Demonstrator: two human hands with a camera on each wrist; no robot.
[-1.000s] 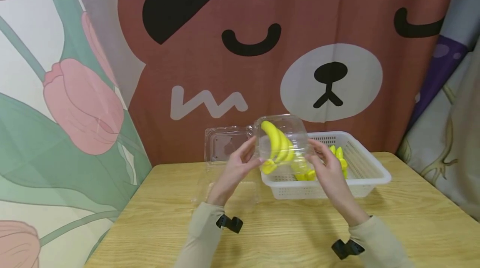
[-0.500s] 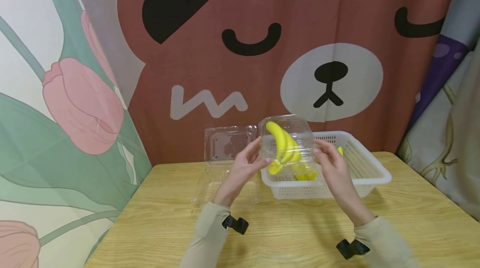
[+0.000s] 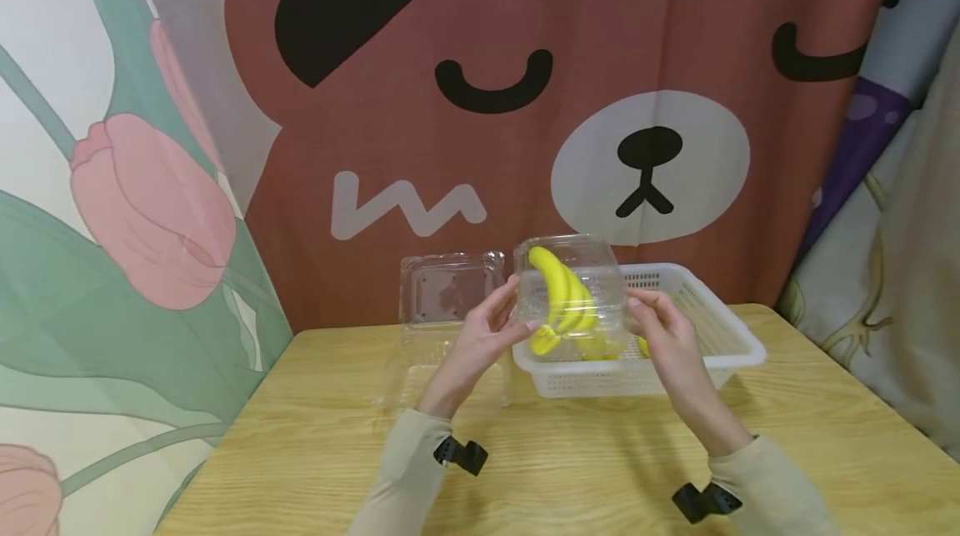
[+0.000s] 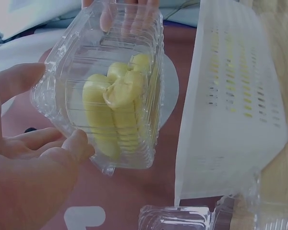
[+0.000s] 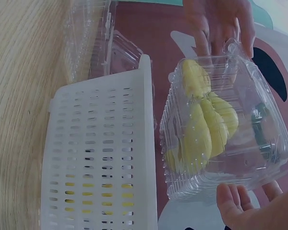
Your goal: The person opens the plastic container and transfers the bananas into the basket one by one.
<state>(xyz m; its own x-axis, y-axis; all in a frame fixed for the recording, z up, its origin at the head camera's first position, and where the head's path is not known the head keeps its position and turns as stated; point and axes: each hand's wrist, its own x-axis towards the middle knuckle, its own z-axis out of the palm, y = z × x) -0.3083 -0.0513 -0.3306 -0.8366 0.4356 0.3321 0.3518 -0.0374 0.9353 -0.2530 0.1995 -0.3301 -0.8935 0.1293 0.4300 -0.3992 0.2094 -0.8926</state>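
Note:
A clear plastic clamshell box (image 3: 551,278) is held up above the white basket (image 3: 558,383), tilted toward me. Inside it lies a bunch of yellow toy bananas (image 3: 564,294), seen through the plastic. My left hand (image 3: 483,340) grips the box's left edge, thumb in front and fingers behind. On the opposite side my right hand (image 3: 667,340) pinches the box's right edge between thumb and fingers. In the left wrist view the bananas (image 4: 115,110) rest against the ribbed wall. The right wrist view shows the box's lid side (image 5: 259,129) closed over them.
More yellow pieces (image 3: 643,346) lie in the basket, partly hidden by the box and right hand. Another clear clamshell (image 3: 453,290) stands open on the wooden table (image 3: 330,419), left of the basket. A curtain with a bear print (image 3: 480,152) hangs behind.
The box and both hands shifted slightly right, then stayed nearly in place while the camera view turned a little. Both hands keep their hold on the box.

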